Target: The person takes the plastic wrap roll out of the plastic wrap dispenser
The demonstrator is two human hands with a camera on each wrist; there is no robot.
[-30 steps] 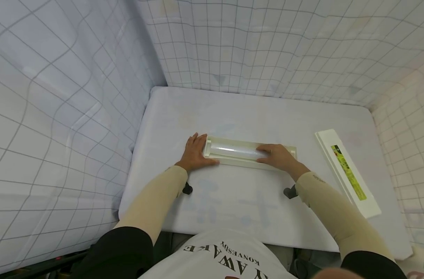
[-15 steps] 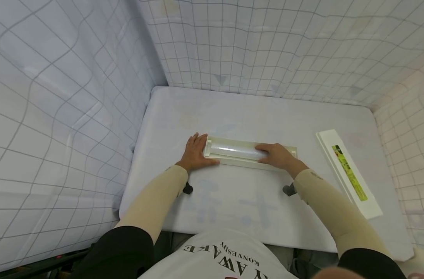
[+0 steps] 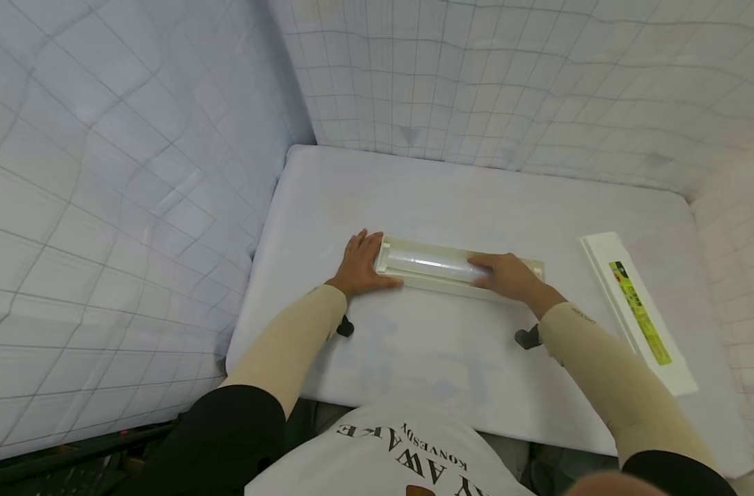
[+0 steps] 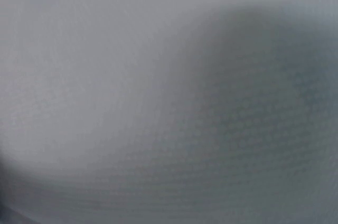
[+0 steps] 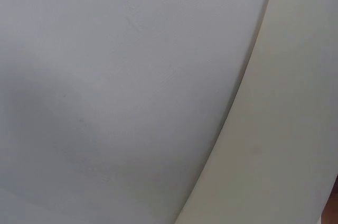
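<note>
A long, pale cream plastic box [image 3: 441,283] lies without a cover in the middle of the table in the head view. Inside it rests a shiny, clear roll of cling film [image 3: 427,262]. My left hand [image 3: 361,267] braces the box's left end, its thumb stretched along the near side and its fingers straight at the far corner. Over the right part of the roll, my right hand [image 3: 511,277] holds it between thumb and fingers; that end of the roll is hidden beneath the hand. The right wrist view has the box's smooth side [image 5: 269,118] close up.
A matching long cover [image 3: 607,246] with a yellow-green label [image 3: 640,313] lies slanted at the right, beside my right forearm. White grid-patterned sheets [image 3: 476,89] hang behind and at both sides of the white table [image 3: 426,358]. The left wrist view is blurred.
The head view has shifted, so everything sits slightly further right in it. Both hands keep their places on the box and the roll.
</note>
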